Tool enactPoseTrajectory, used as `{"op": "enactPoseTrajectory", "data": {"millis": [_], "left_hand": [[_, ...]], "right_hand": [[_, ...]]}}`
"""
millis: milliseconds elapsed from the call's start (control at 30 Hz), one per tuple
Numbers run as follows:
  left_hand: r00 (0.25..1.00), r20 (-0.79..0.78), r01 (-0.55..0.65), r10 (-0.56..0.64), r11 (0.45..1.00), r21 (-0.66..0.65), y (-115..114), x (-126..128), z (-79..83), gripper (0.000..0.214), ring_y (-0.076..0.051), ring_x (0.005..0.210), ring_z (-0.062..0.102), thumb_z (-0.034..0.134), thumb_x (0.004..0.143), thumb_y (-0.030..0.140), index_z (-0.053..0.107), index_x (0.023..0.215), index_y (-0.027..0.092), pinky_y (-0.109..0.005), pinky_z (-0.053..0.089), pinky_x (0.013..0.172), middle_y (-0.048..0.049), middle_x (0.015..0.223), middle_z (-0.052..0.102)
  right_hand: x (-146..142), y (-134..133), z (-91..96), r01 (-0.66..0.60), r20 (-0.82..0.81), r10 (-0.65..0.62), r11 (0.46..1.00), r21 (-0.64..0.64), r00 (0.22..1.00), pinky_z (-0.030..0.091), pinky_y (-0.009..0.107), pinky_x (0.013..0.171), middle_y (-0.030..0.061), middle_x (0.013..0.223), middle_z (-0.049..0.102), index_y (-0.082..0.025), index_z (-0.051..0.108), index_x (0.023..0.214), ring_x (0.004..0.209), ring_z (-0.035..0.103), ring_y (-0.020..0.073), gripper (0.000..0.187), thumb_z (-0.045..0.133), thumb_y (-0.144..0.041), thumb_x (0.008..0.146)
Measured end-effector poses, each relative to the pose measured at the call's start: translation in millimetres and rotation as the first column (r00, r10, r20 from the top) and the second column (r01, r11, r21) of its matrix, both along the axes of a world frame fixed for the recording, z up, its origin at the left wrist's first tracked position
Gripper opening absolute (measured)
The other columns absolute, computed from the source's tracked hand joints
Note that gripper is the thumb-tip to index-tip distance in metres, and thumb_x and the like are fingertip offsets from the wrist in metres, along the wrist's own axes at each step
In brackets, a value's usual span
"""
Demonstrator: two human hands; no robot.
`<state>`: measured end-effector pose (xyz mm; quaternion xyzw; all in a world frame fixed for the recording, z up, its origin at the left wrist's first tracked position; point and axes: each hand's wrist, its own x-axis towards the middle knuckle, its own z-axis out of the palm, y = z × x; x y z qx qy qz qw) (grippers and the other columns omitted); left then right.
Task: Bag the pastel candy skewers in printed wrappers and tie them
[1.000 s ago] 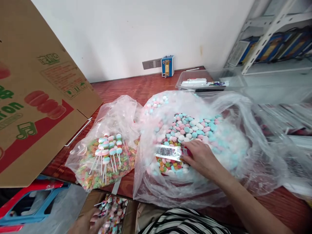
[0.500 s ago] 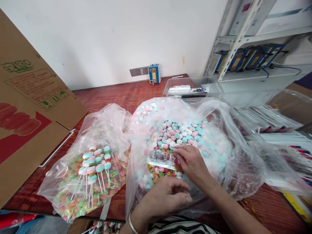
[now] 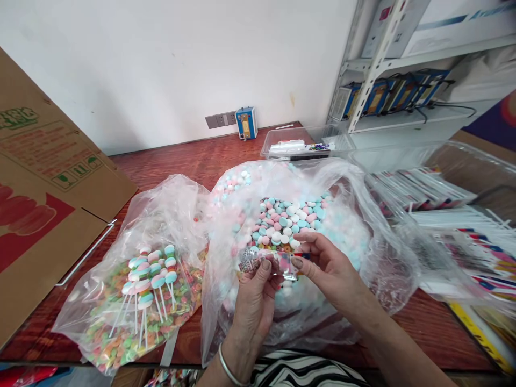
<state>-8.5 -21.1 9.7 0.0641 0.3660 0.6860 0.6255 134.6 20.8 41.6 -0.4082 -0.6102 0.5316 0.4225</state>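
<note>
- Head view: the left hand's [image 3: 256,295] grip pinched a printed wrapper [image 3: 285,263] above the open candy bag [image 3: 215,306].
- The right hand's [image 3: 332,271] thumb touched its right end; whether that grip pinched could not be told.

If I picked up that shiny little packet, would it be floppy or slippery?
The packet would probably be floppy, since its wrapping looks thin and partly see-through. It may feel slippery, because its surface looks glossy. It's likely light too: it's small, and the left hand and right hand meet it just with their fingers.
</note>
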Motion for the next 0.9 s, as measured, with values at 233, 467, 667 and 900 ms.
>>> {"op": "enactPoseTrajectory", "data": {"millis": [233,467,667,900], "left_hand": [[0.96,-0.279,-0.002,0.003,1.0,0.002,-2,9,2.2,0.022,-0.012,0.066,0.062,0.082,0.069,0.029,0.073,0.081,0.014,-0.023,0.05,0.064,-0.0026,0.075,0.07],[0.928,-0.358,-0.113,0.101,0.994,-0.013,1,9,-5.7,0.03,-0.01,0.062,0.055,0.085,0.063,0.029,0.062,0.078,0.018,-0.022,0.046,0.063,0.0036,0.071,0.062],[0.934,-0.344,-0.124,0.097,0.991,-0.057,3,12,-3.1,0.045,-0.006,0.049,0.042,0.086,0.057,0.045,0.055,0.072,0.017,-0.019,0.037,0.048,0.0072,0.058,0.05],[0.963,-0.21,-0.187,0.169,0.98,-0.069,5,9,-11.7,0.051,-0.003,0.044,0.037,0.087,0.055,0.05,0.05,0.066,0.016,-0.015,0.033,0.042,0.009,0.052,0.045]], "right_hand": [[-3,-18,-20.1,0.057,-0.035,-0.061,0.993,-0.101,0.998,0.051,0.028,0.074,0.002,0.084,0.07,-0.02,0.066,0.089,0.081,0.063,0.0189,0.024,0.062,-0.043,0.088],[-1,-19,-15.6,0.125,0.294,-0.175,0.976,0.179,0.94,0.04,0.023,0.057,-0.0014,0.063,0.057,-0.019,0.061,0.068,0.062,0.052,0.0149,0.033,0.053,-0.039,0.093],[-7,-19,-22.1,0.074,0.288,-0.107,0.99,0.121,0.952,0.038,0.024,0.052,-0.0009,0.054,0.051,-0.02,0.051,0.056,0.055,0.049,0.0147,0.051,0.043,-0.052,0.095],[-4,-22,-17.6,0.038,0.094,-0.03,0.996,-0.085,0.995,0.039,0.027,0.052,0.0007,0.053,0.05,-0.019,0.056,0.059,0.053,0.049,0.0153,0.073,0.018,-0.071,0.094]]}}
